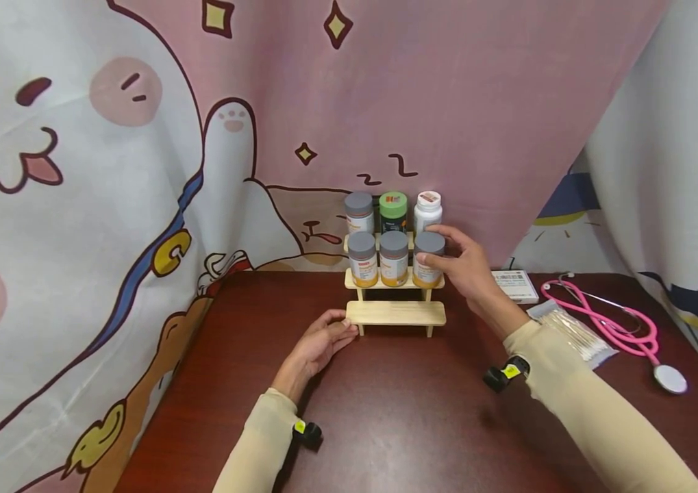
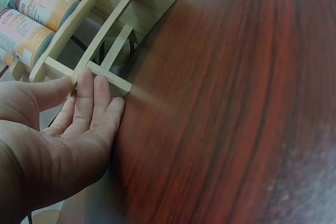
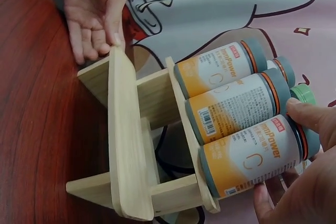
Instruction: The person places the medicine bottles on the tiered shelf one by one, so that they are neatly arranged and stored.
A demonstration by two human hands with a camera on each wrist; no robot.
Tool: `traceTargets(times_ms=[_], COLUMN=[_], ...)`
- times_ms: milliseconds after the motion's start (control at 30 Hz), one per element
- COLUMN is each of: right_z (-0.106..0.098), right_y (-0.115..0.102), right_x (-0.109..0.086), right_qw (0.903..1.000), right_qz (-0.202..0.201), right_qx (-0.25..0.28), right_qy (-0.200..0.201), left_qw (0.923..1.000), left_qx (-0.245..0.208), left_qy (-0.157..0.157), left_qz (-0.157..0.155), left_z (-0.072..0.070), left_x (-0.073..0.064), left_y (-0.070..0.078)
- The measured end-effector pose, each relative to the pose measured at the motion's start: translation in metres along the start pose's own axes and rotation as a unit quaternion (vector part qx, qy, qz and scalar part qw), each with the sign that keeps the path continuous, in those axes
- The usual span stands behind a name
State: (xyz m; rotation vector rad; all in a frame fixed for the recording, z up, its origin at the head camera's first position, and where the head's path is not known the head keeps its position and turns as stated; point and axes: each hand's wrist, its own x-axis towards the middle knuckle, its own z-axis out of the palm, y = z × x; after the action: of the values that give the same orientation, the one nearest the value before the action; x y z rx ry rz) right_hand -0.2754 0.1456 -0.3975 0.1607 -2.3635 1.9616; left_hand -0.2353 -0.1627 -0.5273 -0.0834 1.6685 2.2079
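Observation:
A three-step wooden stand (image 1: pixel 395 313) stands on the table. On its middle step are three grey-capped supplement bottles with orange-and-white labels; my right hand (image 1: pixel 469 271) grips the rightmost bottle (image 3: pixel 252 156), thumb in front and fingers round the far side. That bottle's base is at the middle step. The middle bottle (image 1: pixel 394 259) and left bottle (image 1: pixel 363 260) stand beside it. With thumb and fingertips, my left hand (image 1: pixel 324 340) pinches the left end of the bare lowest step (image 2: pixel 107 74). Behind, the top step carries a grey-capped bottle (image 1: pixel 359 213), a green-capped bottle (image 1: pixel 393 213) and a white bottle (image 1: pixel 428 211).
To the right on the dark red table (image 1: pixel 385 424) lie a white box (image 1: pixel 516 287), a bag of cotton swabs (image 1: pixel 572 333) and a pink stethoscope (image 1: pixel 622 329). A printed cloth (image 1: pixel 484 103) hangs right behind the stand.

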Motion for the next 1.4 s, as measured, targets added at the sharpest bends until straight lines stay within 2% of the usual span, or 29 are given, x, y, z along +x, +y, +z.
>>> traceTargets(times_ms=[300,600,1033,1233,1400], right_z=[-0.001,0.001,0.003,0.0,-0.006], right_y=[0.001,0.001,0.003,0.003,0.007], right_x=[0.001,-0.001,-0.003,-0.009,-0.019], right_qw=[1.0,0.9995,0.9936,0.9947,0.9925], right_qz=[0.0,-0.027,-0.082,-0.079,-0.083], right_qx=[0.0,0.005,-0.069,-0.057,-0.079], right_qy=[-0.004,0.013,0.036,0.034,0.042], left_qw=[1.0,1.0,1.0,1.0,1.0], left_qx=[-0.002,-0.001,0.0,0.003,-0.001], left_qy=[0.002,-0.001,0.002,0.003,-0.004], left_qz=[-0.005,-0.001,0.002,-0.003,-0.005], left_z=[0.0,0.0,0.001,0.0,0.001], left_x=[-0.001,-0.001,0.0,-0.001,-0.001], left_y=[0.001,0.0,-0.001,0.0,0.001])
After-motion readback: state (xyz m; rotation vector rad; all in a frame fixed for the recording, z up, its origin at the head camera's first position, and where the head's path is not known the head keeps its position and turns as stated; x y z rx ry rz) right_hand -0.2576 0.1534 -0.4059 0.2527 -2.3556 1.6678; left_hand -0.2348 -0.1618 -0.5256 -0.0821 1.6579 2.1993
